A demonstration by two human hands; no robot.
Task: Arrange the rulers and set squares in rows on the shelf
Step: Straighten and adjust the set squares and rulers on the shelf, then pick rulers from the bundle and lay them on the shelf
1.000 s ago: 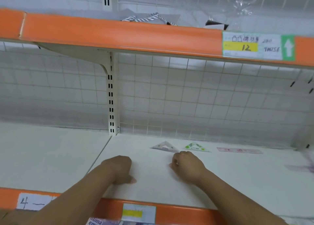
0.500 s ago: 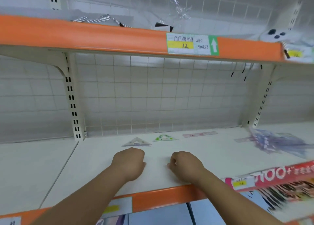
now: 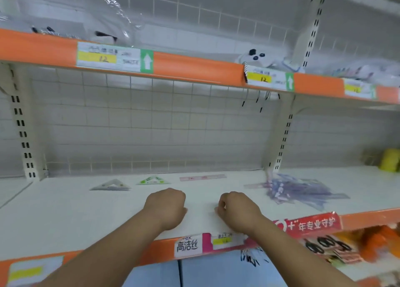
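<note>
White shelf (image 3: 86, 217) boards fill the view. The left hand (image 3: 166, 208) and right hand (image 3: 238, 213) rest near the front edge, both clenched and holding nothing. Far back lie a clear set square (image 3: 111, 186), a green set square (image 3: 152, 180) and a pink ruler (image 3: 202, 177). A loose pile of rulers (image 3: 300, 191) lies to the right. The fists are unchanged; the view has swung right.

Shelf (image 3: 65, 221): white top, orange front edge.
Upper shelf (image 3: 194, 66): orange edge.
Tag (image 3: 108, 57): white, with a yellow block and a green strip bearing a white arrow.
Back grid (image 3: 151, 124): white wire squares.
Upright (image 3: 21, 130): cream, paired black slots.
Left set square (image 3: 110, 185): clear, greyish.
Right set square (image 3: 152, 180): green and white.
Ruler (image 3: 203, 177): pale pink, darker pink marks.
Pile (image 3: 303, 191): translucent blue and purple.
Banner (image 3: 311, 224): red, white characters.
Far-right object (image 3: 389, 162): yellow, blurred.
</note>
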